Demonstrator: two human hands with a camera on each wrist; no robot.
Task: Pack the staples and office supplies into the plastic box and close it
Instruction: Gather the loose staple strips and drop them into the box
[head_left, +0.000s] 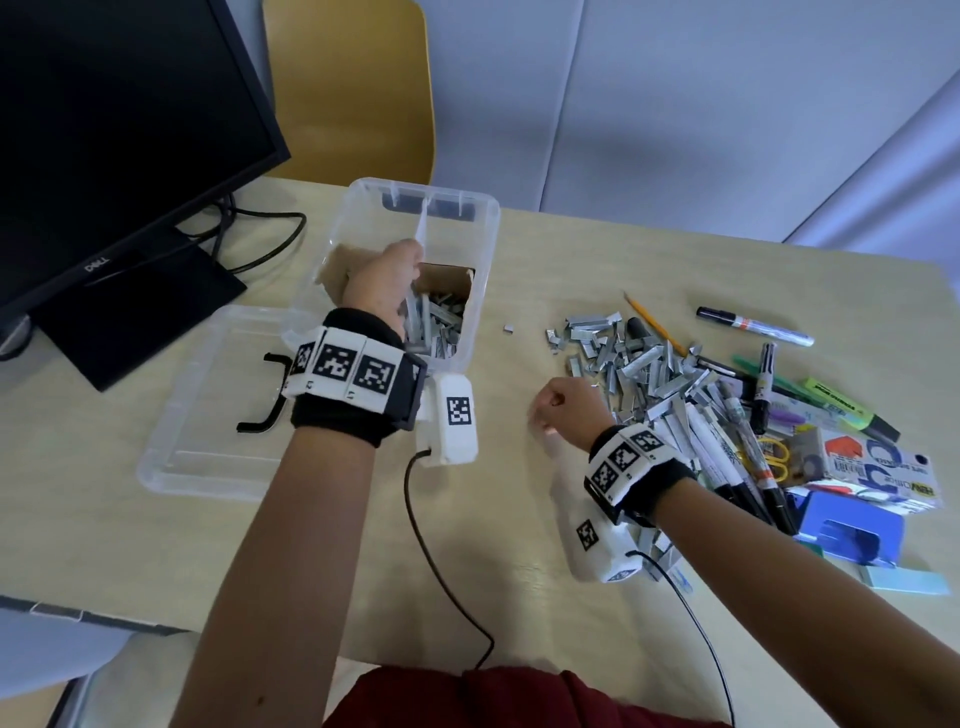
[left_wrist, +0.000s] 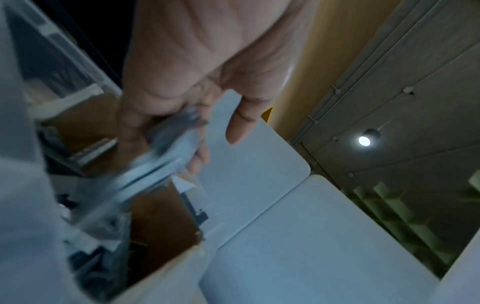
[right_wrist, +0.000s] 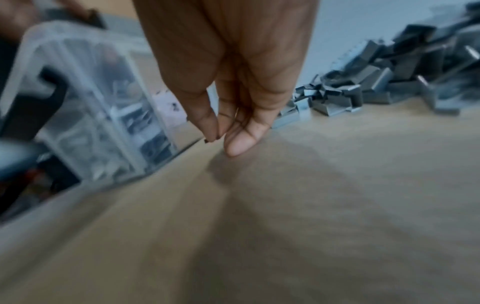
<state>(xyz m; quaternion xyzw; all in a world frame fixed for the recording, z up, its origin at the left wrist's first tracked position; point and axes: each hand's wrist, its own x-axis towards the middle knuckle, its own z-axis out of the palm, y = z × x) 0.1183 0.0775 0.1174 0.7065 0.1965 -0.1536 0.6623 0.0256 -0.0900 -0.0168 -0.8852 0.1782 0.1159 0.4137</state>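
Partway: your left hand (head_left: 387, 280) drops gripped staples into the box (head_left: 483, 291), right fingers (right_wrist: 235, 142) pinch empty; pile (head_left: 639, 364), markers (head_left: 753, 327), lid (head_left: 208, 415) remain on desk (head_left: 467, 571).

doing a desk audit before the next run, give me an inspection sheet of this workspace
surface: light wood table, partly bare.
job's things: open plastic box already holding staples; its lid lies beside it; staple pile still on the table.
clutter: markers, pencil, highlighter, blue hole punch, one stray staple piece.
grippers: left hand inside the box gripping a bundle of staples; right hand above the table, fingertips pinched on something tiny.
cables: wrist camera leads; monitor cables.
surroundings: monitor, yellow chair.
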